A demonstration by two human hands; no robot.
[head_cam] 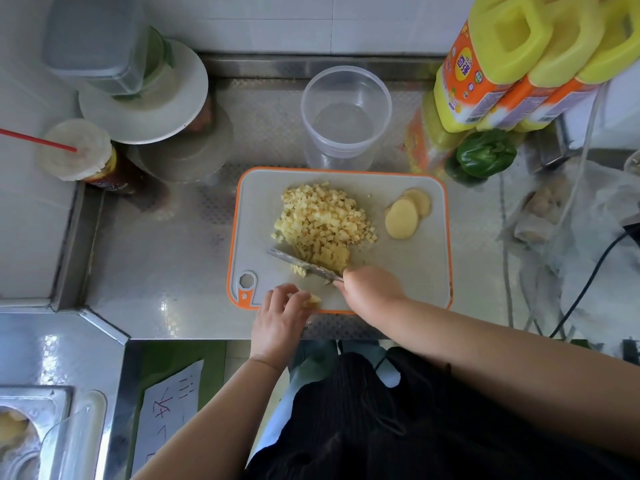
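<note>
On the board (412, 268), right hand (372, 289) grips half-hidden knife (301, 264), left hand (277, 315) pinches yellow piece (313, 299).

Black ribbed top (363, 427), bare forearms (485, 348)

1. Right hand (372, 289) grips the knife (301, 265), blade right up against the lower edge of the diced pile (323, 220), mid-frame.
2. Left hand (278, 313) pinches a small yellow chunk (313, 300) at the lower edge of the cutting board (415, 265).
3. Round slices (403, 218) sit right of the pile.
4. Clear tub (346, 116) stands just above the board.
</note>
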